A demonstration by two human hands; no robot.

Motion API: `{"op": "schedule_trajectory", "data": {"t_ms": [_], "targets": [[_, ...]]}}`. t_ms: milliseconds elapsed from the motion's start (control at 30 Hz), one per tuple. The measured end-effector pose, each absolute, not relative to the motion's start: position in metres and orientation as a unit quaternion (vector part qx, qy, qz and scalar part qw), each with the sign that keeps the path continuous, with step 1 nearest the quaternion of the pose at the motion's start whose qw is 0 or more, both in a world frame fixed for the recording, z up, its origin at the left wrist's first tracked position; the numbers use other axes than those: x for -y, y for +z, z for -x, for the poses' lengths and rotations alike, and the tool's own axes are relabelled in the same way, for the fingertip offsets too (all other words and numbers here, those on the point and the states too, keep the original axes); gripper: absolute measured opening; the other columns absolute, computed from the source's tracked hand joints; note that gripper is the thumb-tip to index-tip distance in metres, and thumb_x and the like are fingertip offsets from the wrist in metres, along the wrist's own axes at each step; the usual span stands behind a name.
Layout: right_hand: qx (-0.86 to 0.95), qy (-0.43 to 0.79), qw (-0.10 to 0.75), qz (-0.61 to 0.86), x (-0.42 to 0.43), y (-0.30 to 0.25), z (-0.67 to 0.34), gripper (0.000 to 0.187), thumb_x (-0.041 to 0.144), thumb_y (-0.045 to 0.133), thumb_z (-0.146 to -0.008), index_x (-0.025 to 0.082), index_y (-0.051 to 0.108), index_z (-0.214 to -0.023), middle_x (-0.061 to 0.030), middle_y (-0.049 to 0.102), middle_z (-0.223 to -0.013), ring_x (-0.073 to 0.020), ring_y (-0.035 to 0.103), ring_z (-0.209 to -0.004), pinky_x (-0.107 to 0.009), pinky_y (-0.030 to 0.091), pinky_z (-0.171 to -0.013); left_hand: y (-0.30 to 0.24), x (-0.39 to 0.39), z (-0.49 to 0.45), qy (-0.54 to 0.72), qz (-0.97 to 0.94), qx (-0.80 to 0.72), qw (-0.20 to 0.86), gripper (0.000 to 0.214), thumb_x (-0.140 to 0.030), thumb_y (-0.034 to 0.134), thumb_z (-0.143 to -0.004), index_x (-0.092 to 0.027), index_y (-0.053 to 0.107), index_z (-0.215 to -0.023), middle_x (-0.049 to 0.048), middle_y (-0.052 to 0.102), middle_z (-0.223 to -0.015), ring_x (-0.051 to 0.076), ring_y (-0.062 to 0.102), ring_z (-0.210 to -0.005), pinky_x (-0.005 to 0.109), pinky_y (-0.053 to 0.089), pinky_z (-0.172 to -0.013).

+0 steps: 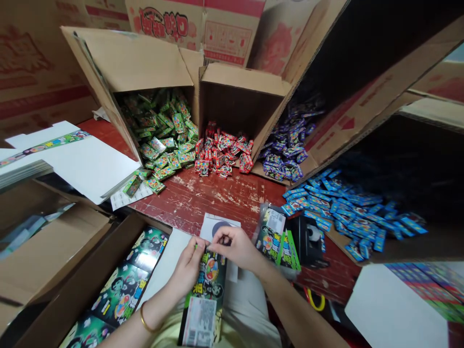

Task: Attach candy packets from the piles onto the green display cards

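Observation:
My left hand and my right hand both pinch the top edge of a printed plastic packet that lies over my lap, near the table's front edge. The packet is green and black with a cartoon print and a barcode label at its lower end. A stack of like packets leans just right of my right hand. Under my hands lies a white sheet with a dark round mark.
Tipped cartons spill small boxes onto the red table: green, red, purple, blue. A black tape dispenser stands right. A carton of finished packets sits lower left, white card sheets at left.

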State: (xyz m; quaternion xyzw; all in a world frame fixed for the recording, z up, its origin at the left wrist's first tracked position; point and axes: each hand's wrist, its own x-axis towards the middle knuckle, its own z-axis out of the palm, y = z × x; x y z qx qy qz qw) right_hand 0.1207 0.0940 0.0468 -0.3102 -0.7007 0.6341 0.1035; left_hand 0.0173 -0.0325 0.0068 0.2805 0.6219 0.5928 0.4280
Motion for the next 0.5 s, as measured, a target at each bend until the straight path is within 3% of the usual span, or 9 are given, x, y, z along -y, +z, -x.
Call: {"op": "schedule_trajectory", "data": {"t_ms": [167, 300, 400, 500], "targets": [[0.427, 0.836, 0.085, 0.335, -0.088, 0.035, -0.115, 0.038, 0.024, 0.086, -0.042, 0.017, 0.057, -0.067, 0.0076, 0.052, -0.056, -0.0069, 0.048, -0.051, -0.017, 0.036, -0.049, 0.013, 0.036, -0.025, 0.591, -0.277, -0.629, 0.423, 0.029, -0.046, 0.063, -0.078, -0.022, 0.048, -0.086, -0.0034, 0.059, -0.075, 0.015, 0.057, -0.069, 0.025, 0.046, -0.065], [0.349, 0.866, 0.116, 0.339, -0.081, 0.025, -0.108, 0.036, 0.031, 0.082, -0.048, 0.017, 0.055, -0.069, 0.0073, 0.052, -0.056, -0.0063, 0.047, -0.049, -0.018, 0.038, -0.051, 0.015, 0.038, -0.015, 0.596, -0.266, -0.659, 0.374, 0.04, -0.054, 0.065, -0.07, -0.023, 0.049, -0.091, -0.0034, 0.061, -0.072, 0.014, 0.06, -0.062, 0.023, 0.049, -0.057], [0.364, 0.854, 0.192, 0.32, -0.058, 0.017, -0.108, 0.036, 0.038, 0.08, -0.056, 0.019, 0.059, -0.076, 0.0041, 0.059, -0.064, -0.012, 0.058, -0.064, -0.024, 0.046, -0.065, 0.019, 0.035, 0.007, 0.606, -0.292, -0.683, 0.284, 0.047, -0.058, 0.066, -0.067, -0.024, 0.055, -0.098, 0.0011, 0.067, -0.082, 0.019, 0.065, -0.073, 0.027, 0.053, -0.064], [0.417, 0.836, 0.236, 0.267, -0.037, 0.0, -0.115, 0.049, 0.035, 0.085, -0.051, 0.02, 0.064, -0.092, 0.0006, 0.066, -0.08, -0.0213, 0.063, -0.086, -0.034, 0.047, -0.082, 0.026, 0.022, 0.028, 0.597, -0.373, -0.685, 0.19, 0.045, -0.054, 0.064, -0.073, -0.033, 0.057, -0.111, 0.0015, 0.07, -0.104, 0.024, 0.065, -0.094, 0.033, 0.054, -0.076]]}}
